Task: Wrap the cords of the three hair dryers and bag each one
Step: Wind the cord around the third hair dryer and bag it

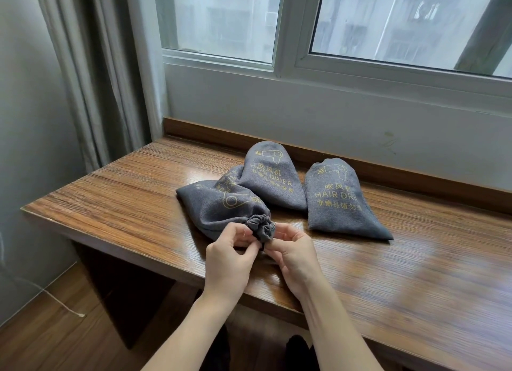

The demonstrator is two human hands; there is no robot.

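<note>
Grey fabric: nearest bag (221,207), its gathered mouth (261,228) pinched between left hand (230,257) and right hand (291,255) at the wooden table's (124,204) front edge. Beyond, two filled bags (273,181) (339,199) lie closed. The dryers themselves are hidden; judged near completion, only this drawstring remaining.

3 bags (273,181) on table (124,199); hands (230,262) at nearest.

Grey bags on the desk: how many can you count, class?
3. One bag lies nearest, its gathered mouth pinched by both hands; one sits behind it by the wall; one lies to the right. None seems hidden.
</note>
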